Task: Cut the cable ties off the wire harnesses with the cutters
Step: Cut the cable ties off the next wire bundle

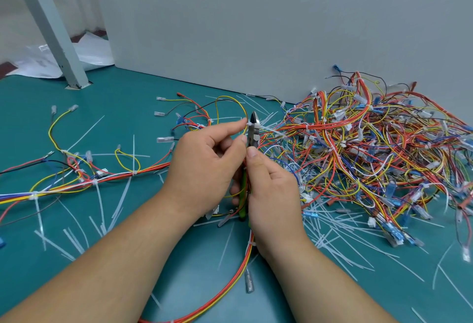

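The cutters [254, 129] stood at frame centre, their long axis upright and tips pointing to 12 o'clock, with the right hand [272, 194] gripping the green handles. The left hand [204, 166] pinched a white cable tie [248, 124] against the blades. A bite placed slightly off could nick the yellow wire [231, 98] or the nearby fingertip.

cutters [254, 128]: handles mostly hidden under right hand [273, 194] | cable tie [248, 123] at jaws: blurred, too small to tell if gripped | wire harnesses [371, 148]: pile cut off at right edge
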Available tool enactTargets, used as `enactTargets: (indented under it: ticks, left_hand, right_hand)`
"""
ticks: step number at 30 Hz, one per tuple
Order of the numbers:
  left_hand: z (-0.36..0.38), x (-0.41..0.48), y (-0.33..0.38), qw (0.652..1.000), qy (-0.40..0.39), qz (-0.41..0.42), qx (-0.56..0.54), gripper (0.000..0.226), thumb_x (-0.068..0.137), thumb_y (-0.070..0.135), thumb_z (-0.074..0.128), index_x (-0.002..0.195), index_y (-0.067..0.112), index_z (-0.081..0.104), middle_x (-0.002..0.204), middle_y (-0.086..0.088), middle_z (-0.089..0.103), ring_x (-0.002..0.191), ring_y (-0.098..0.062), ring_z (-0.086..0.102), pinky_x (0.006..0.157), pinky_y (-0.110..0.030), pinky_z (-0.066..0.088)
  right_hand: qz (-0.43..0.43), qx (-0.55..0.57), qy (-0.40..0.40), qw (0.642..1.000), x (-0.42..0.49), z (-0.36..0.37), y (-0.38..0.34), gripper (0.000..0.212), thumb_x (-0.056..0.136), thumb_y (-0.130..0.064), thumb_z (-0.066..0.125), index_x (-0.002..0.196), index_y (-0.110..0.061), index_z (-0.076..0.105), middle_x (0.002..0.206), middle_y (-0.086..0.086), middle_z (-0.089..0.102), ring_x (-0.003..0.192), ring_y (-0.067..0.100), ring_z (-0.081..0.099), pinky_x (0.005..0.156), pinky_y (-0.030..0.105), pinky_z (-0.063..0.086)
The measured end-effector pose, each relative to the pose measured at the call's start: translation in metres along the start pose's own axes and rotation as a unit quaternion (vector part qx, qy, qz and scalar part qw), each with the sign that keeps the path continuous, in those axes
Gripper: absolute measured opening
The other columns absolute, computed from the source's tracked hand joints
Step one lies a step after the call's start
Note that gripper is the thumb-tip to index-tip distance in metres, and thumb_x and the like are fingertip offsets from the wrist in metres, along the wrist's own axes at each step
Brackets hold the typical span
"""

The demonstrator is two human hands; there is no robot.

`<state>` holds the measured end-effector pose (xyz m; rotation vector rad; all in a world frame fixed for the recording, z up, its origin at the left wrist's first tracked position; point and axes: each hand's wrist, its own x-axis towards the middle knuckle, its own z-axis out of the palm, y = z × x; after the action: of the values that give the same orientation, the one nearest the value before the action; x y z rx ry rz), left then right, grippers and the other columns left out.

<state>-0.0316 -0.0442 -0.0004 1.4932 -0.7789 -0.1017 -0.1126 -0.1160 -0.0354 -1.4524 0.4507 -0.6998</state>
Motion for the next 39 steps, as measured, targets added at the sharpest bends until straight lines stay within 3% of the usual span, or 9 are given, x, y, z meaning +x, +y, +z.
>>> enactTargets:
  ticks: [4,10,16,19,23,27,31,34,39]
  left_hand:
    - [0.001,-0.0003,0.0008,1.0,0.0,0.0,-0.002,0.028,0.096,0.005,0.063,0.114,0.026,0.07,0.049,0.019,0.047,0.035,0.0,0.042,0.039,-0.007,0.033]
    - [0.0017,0.0005,-0.0011,1.0,0.006,-0.01,-0.003,0.027,0.095,0.006,0.065,0.117,0.02,0.073,0.053,0.017,0.044,0.042,0.0,0.04,0.041,-0.005,0.036]
    - [-0.0001,-0.0001,0.0004,1.0,0.001,-0.005,0.002,0.029,0.096,0.007,0.064,0.113,0.03,0.07,0.05,0.017,0.046,0.034,0.0,0.042,0.04,-0.008,0.034]
    - [-0.0002,0.0002,0.0009,1.0,0.003,-0.002,0.003,0.031,0.096,0.007,0.064,0.109,0.034,0.069,0.051,0.017,0.046,0.035,-0.001,0.042,0.041,-0.007,0.034]
    - [0.0019,-0.0001,0.0007,1.0,0.006,-0.009,-0.01,0.028,0.096,0.004,0.063,0.116,0.02,0.072,0.05,0.018,0.044,0.04,0.001,0.041,0.039,-0.005,0.035]
    - [0.0022,-0.0005,0.0013,1.0,0.007,-0.008,-0.007,0.027,0.096,0.003,0.063,0.117,0.017,0.072,0.048,0.02,0.044,0.041,0.002,0.044,0.04,-0.004,0.035]
    - [0.0022,-0.0006,0.0029,1.0,0.007,-0.008,-0.011,0.028,0.095,0.003,0.064,0.114,0.022,0.071,0.049,0.019,0.045,0.041,0.002,0.044,0.04,-0.004,0.036]
    - [0.0013,-0.0006,0.0024,1.0,0.007,-0.004,-0.009,0.029,0.096,0.004,0.064,0.113,0.026,0.07,0.049,0.019,0.046,0.038,0.0,0.042,0.04,-0.006,0.034]
    - [0.0003,0.0019,-0.0028,1.0,0.009,0.001,0.01,0.028,0.095,0.008,0.065,0.114,0.028,0.071,0.05,0.018,0.047,0.04,0.0,0.042,0.047,-0.006,0.035]
  right_hand:
    - [0.001,0.016,0.005,1.0,-0.0013,0.0009,-0.0011,0.046,0.091,-0.055,0.053,0.096,-0.015,0.075,0.074,0.022,0.055,0.063,0.02,0.055,0.052,0.039,0.049]
    - [0.008,0.02,0.011,1.0,-0.0019,0.0012,-0.0023,0.05,0.09,-0.058,0.054,0.108,-0.018,0.077,0.098,0.028,0.068,0.075,0.033,0.065,0.064,0.066,0.054]
    - [-0.001,-0.005,0.007,1.0,-0.0013,0.0008,-0.0018,0.038,0.097,-0.049,0.051,0.095,-0.02,0.076,0.076,0.03,0.054,0.06,0.018,0.056,0.051,0.04,0.051]
    - [0.0,0.002,0.007,1.0,-0.0018,0.0016,-0.0027,0.042,0.093,-0.054,0.052,0.095,-0.019,0.076,0.077,0.029,0.055,0.061,0.017,0.056,0.051,0.043,0.05]
    - [0.003,0.011,0.014,1.0,-0.0029,0.0016,-0.0028,0.051,0.088,-0.06,0.054,0.105,-0.017,0.076,0.091,0.027,0.066,0.071,0.026,0.062,0.061,0.063,0.053]
    - [0.006,0.009,0.022,1.0,-0.0022,0.0014,-0.0026,0.051,0.088,-0.059,0.054,0.107,-0.016,0.076,0.095,0.027,0.067,0.074,0.03,0.063,0.064,0.066,0.052]
    - [0.001,0.006,0.024,1.0,-0.0012,0.0008,-0.0013,0.042,0.095,-0.05,0.053,0.106,-0.016,0.076,0.095,0.026,0.068,0.073,0.029,0.063,0.062,0.062,0.053]
    - [-0.013,-0.007,0.017,1.0,-0.0012,0.0008,-0.0013,0.038,0.099,-0.046,0.052,0.098,-0.016,0.074,0.082,0.027,0.059,0.065,0.02,0.057,0.054,0.048,0.05]
    - [-0.024,-0.025,0.014,0.999,-0.0004,0.0004,-0.0006,0.047,0.094,-0.055,0.051,0.093,-0.013,0.071,0.071,0.022,0.051,0.06,0.015,0.052,0.05,0.044,0.048]
